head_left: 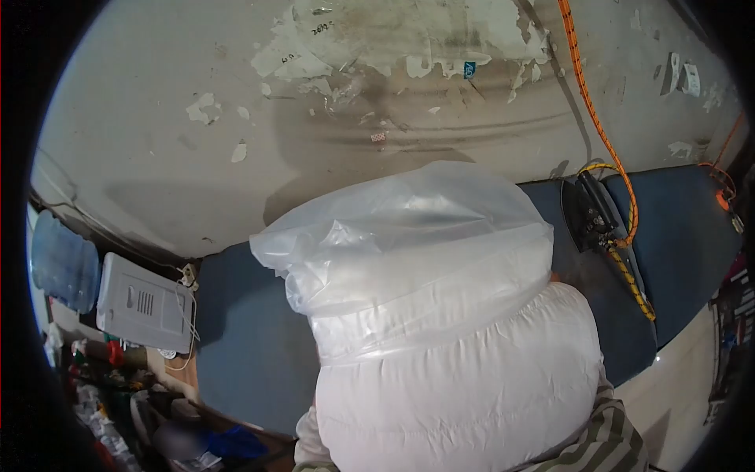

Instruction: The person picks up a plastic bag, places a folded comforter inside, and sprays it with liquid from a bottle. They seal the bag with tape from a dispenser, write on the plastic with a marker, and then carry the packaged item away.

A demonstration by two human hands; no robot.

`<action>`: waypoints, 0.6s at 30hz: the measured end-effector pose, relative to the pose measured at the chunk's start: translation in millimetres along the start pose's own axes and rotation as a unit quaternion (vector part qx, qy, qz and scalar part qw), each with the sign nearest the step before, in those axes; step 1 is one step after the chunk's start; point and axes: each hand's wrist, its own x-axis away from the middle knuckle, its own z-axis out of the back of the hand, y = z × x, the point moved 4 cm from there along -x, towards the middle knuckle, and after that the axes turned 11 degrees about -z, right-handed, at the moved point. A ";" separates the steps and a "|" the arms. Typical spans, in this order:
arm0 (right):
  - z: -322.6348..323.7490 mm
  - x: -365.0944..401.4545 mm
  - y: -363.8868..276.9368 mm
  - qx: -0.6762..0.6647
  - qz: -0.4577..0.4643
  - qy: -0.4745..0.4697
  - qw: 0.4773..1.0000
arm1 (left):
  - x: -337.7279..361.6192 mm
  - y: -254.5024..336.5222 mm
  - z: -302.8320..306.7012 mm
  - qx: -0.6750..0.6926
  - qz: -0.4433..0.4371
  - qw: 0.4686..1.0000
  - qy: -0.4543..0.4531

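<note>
A bulky white padded item (464, 401), stitched and puckered like a pillow or folded quilt, fills the space in front of my body. A clear plastic bag (417, 236) covers its far part, and the bag's loose, crumpled end spreads over the blue padded table. Only a sliver of my right hand (555, 277) shows at the right edge of the bag, its fingers hidden. My left hand is out of sight behind the white item; just a pale sleeve (311, 436) shows on that side. A striped sleeve (609, 425) lies at the right.
A black iron (590, 212) with an orange cord (602, 130) stands on the blue table (252, 338) at the right. To the left are a blue water jug (64, 263), a white plastic panel (145, 303) with a cable, and piled clutter (110, 401). A peeling wall (212, 165) rises behind.
</note>
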 end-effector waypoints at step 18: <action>32.9 67.9 15.9 -0.056 -0.053 -0.019 0.997 | 7.7 11.6 9.1 0.021 0.000 0.999 -0.032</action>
